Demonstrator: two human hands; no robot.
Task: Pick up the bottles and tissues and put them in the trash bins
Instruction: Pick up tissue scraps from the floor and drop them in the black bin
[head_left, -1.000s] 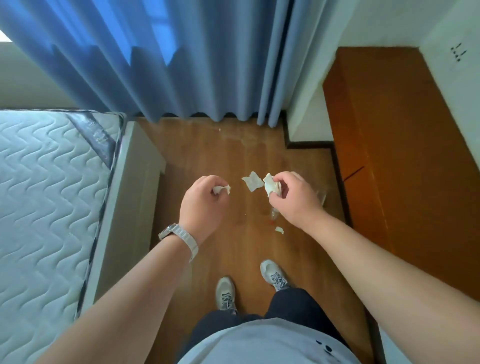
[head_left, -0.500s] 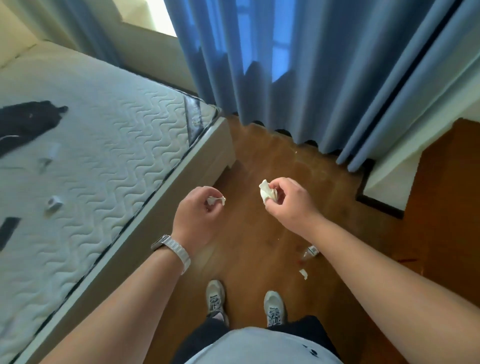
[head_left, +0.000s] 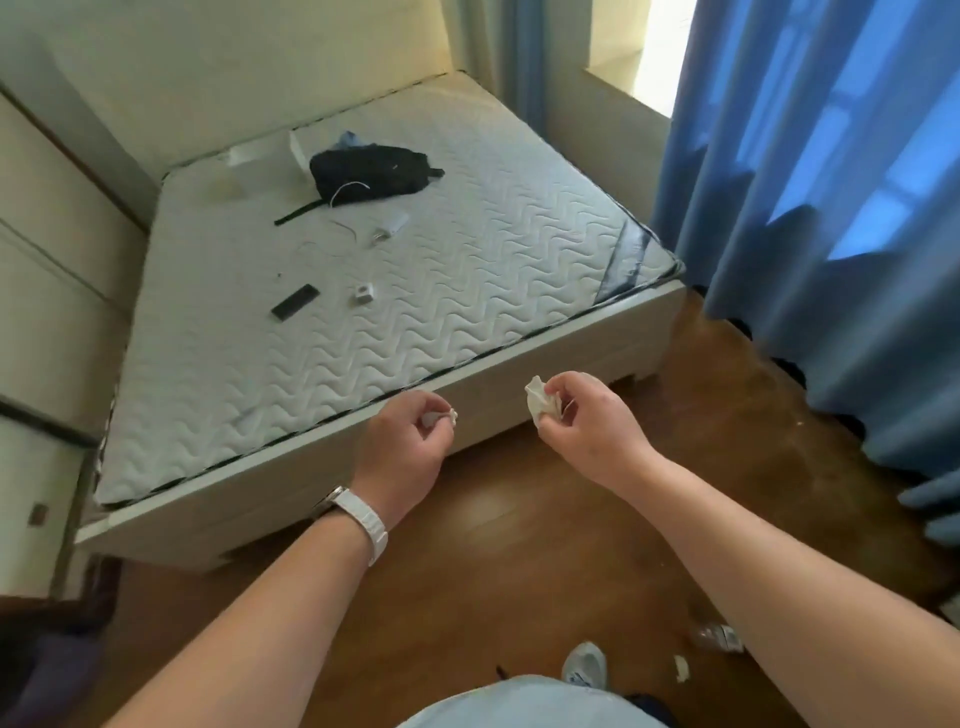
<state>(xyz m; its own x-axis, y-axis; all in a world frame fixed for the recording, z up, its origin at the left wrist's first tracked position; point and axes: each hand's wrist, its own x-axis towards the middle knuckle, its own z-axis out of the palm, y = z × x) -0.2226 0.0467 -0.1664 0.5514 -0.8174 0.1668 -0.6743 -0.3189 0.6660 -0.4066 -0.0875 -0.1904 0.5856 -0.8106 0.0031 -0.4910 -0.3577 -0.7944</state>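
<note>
My right hand (head_left: 587, 421) pinches a crumpled white tissue (head_left: 540, 401) in front of the bed frame. A smaller scrap of tissue (head_left: 441, 417) pokes out of my left hand (head_left: 402, 444), whose fingers are curled round it; a white watch sits on that wrist. On the wooden floor at the lower right lies a clear plastic bottle (head_left: 719, 636), partly hidden by my right forearm, with a small tissue scrap (head_left: 680, 667) beside it. No trash bin is in view.
A bed with a quilted white mattress (head_left: 363, 322) fills the left and middle; a black bag (head_left: 371, 169), a remote and small white items lie on it. Blue curtains (head_left: 831, 208) hang at the right. Brown wooden floor (head_left: 519, 545) runs between them.
The view has swung left from the curtain and floor corner onto the bed. Both hands keep their tissues; the bottle and floor scrap have slid to the lower right.
</note>
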